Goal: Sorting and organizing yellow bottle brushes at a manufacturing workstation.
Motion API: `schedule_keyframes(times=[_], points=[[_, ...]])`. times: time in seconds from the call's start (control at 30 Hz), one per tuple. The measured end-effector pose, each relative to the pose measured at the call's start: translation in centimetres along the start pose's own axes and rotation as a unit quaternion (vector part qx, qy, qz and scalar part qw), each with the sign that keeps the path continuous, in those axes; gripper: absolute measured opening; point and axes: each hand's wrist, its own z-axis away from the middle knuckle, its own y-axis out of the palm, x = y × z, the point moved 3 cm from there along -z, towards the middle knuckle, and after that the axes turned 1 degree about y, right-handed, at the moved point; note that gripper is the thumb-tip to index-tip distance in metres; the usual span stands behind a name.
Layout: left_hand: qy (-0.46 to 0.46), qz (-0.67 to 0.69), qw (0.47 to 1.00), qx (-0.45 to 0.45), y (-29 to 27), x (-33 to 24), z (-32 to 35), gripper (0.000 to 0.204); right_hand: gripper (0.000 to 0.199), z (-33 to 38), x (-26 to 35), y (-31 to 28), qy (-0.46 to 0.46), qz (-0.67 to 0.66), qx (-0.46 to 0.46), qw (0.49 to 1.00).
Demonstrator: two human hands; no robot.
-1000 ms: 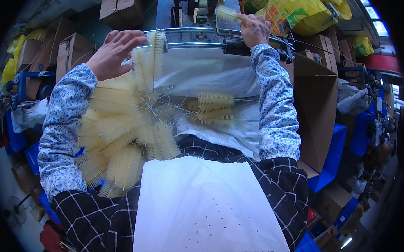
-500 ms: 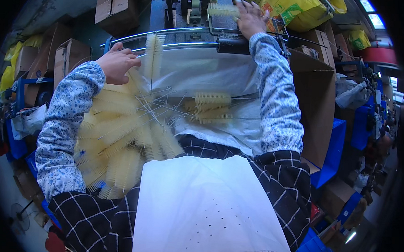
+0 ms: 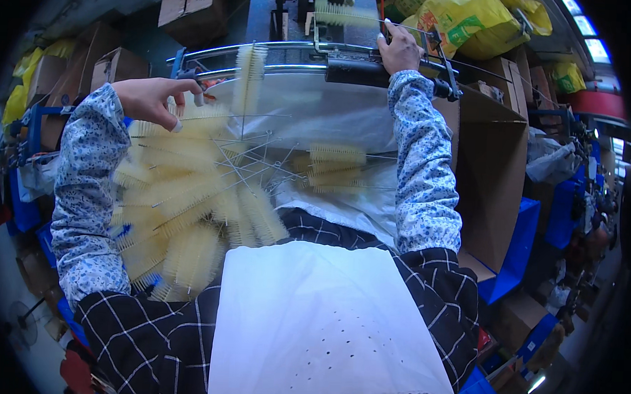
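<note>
Brush pile (image 3: 188,205): a heap of pale yellow bristle brushes on twisted wire stems is seen on the left half of the grey sheet-covered tray, the stems crossing near the middle (too tangled to count).
Upright brush (image 3: 248,78): one brush of the same kind is stood on end at the tray's far edge, just right of the left hand; whether it is touched by the fingers cannot be told.
Left hand (image 3: 151,100): it is held over the far left corner of the pile, fingers curled with the tips drawn together and pointed down at the bristles; a clamp on any stem cannot be made out.
Small stack (image 3: 336,168): a few more brushes are laid side by side at the tray's right side, well apart from the big heap.
Right hand (image 3: 399,51): it is stretched forward to the machine beyond the tray's far edge, fingers laid on a dark metal part; a full grip cannot be confirmed.
Machine brush (image 3: 346,14): another yellow brush is seen lying level in the machine (image 3: 316,17), just left of the right hand.
Tray (image 3: 319,105): a curved metal rail is run along its far edge.
Apron (image 3: 324,331): a white cloth is spread over the lap at the near edge (checked dark fabric on both sides).
Surroundings: cardboard boxes (image 3: 493,169) are stacked at the right, a yellow bag (image 3: 471,21) behind the machine.
</note>
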Motion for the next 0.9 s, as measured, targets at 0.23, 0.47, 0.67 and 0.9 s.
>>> schedule_keyframes(times=[0.23,0.47,0.67,0.9], points=[[0.043,0.105,0.993,-0.008,-0.5,0.6,1.2,0.059,0.03,-0.1,4.8,0.7,-0.001,-0.021,-0.01,1.0],[0.133,0.1,0.985,-0.048,-1.4,-1.3,0.9,0.046,0.028,0.5,9.0,0.8,0.007,0.007,0.008,1.0],[0.303,0.257,0.908,-0.13,-2.6,1.4,2.1,0.038,0.029,0.3,4.7,0.8,0.004,0.016,0.009,1.0],[0.381,0.209,0.869,-0.236,-4.7,5.6,6.3,0.063,0.031,-1.2,-4.6,0.3,-0.037,-0.067,-0.023,0.997]])
